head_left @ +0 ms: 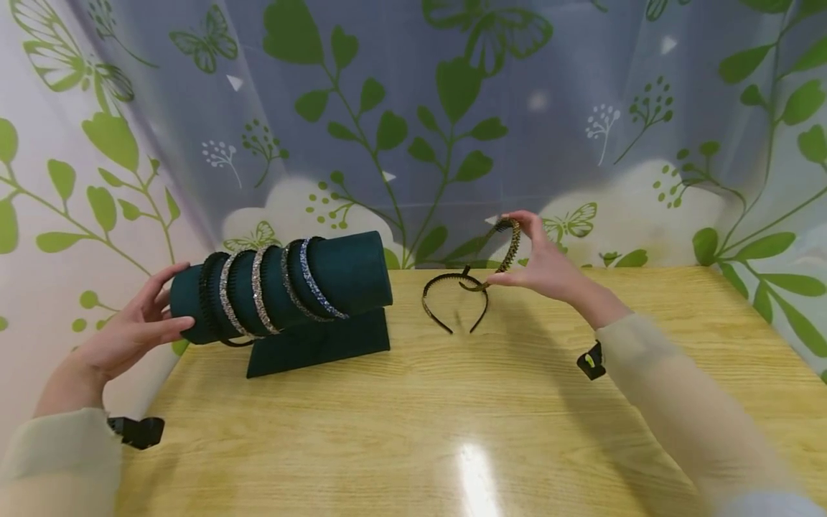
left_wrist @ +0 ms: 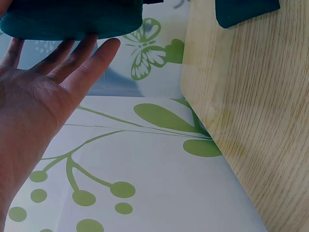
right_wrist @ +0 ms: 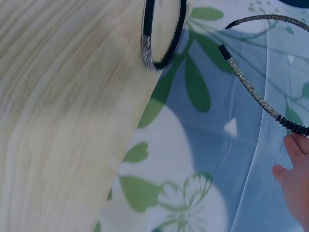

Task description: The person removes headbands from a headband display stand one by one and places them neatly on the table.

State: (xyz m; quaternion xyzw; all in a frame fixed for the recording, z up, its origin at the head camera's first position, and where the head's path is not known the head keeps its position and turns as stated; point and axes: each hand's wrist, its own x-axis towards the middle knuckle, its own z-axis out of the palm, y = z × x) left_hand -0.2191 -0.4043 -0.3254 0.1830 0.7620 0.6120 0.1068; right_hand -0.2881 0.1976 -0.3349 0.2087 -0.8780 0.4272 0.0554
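My left hand (head_left: pixel 132 323) grips the left end of a dark green cylinder stand (head_left: pixel 354 269), thumb in front and fingers behind. Several headbands circle the cylinder: a black one (head_left: pixel 206 294) at the left, silvery glittering ones (head_left: pixel 258 287) in the middle, and a blue sparkling one (head_left: pixel 311 280) furthest right. Raised above the table, my right hand (head_left: pixel 549 266) pinches a gold-and-black headband (head_left: pixel 515 248), its open ends toward the left. In the right wrist view, this headband (right_wrist: pixel 254 93) shows a ribbed black part beside the fingertips. Below it a thin black headband (head_left: pixel 446 276) lies on the table.
The stand's flat green base (head_left: pixel 323 352) sits on the light wooden table (head_left: pixel 400 431). A leaf-and-butterfly patterned curtain (head_left: pixel 413 179) hangs along the table's back edge, with similar patterned covering on both sides.
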